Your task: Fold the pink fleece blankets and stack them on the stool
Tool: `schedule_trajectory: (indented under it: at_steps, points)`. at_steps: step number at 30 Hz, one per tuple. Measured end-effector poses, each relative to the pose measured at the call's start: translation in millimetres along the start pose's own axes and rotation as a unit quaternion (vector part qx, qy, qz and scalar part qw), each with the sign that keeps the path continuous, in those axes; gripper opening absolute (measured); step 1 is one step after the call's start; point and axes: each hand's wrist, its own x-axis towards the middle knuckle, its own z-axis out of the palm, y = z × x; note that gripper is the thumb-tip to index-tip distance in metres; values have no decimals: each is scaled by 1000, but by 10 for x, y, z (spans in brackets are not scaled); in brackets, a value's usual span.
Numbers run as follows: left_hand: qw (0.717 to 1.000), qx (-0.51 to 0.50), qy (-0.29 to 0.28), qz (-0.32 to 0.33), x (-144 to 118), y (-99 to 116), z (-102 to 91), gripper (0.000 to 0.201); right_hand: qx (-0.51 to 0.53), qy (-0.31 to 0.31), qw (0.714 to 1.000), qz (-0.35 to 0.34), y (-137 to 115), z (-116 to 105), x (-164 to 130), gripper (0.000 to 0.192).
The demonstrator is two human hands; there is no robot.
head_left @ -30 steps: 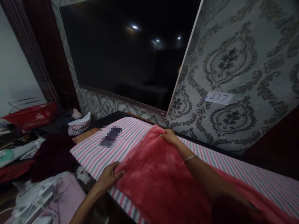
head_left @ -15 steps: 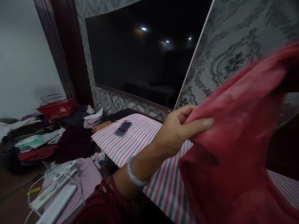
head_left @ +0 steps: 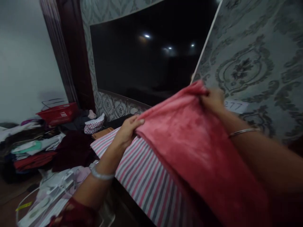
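A red, velvety piece of fabric point(head_left: 194, 135) hangs stretched between my two hands; whether it is a garment or a towel I cannot tell. My left hand point(head_left: 129, 129), with a pale bangle at the wrist, pinches its left upper corner between thumb and fingers. My right hand point(head_left: 213, 99), slightly blurred and with a thin silver bracelet, grips the bunched upper right corner. The fabric's lower part drops towards me, over a pink, grey and white striped cloth point(head_left: 142, 170) that covers a table.
A dark television point(head_left: 146, 60) hangs on the patterned wall behind. On the left are a red basket point(head_left: 58, 113), piled clothes point(head_left: 35, 151) and a white power strip point(head_left: 47, 201) with cables. A card with digits point(head_left: 236, 106) stands at the right.
My left hand has moved left with its edge of the red fabric. My right hand has come into view, and the fabric is now spread wider. The blurred dark item on the striped cloth is hidden.
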Motion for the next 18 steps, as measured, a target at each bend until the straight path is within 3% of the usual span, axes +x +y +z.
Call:
schedule_trajectory:
  at_steps: [4,7,10,14,18]
  points:
    - [982,152,57,-91,-271,-692,-680,38,13,-95,995,28,-273,1224,-335,25]
    - [960,231,100,-119,-370,-1058,-1011,38,25,-145,989,35,-367,1893,-543,22]
    - [937,309,149,-63,-325,-1246,-1180,32,38,-166,984,49,-407,2248,-570,25]
    - [899,387,206,24,-201,-1327,-1223,31,65,-158,984,56,-431,2491,-412,32]
    - [869,442,216,53,-173,-1476,-1274,29,106,-170,979,33,-427,2755,-404,39]
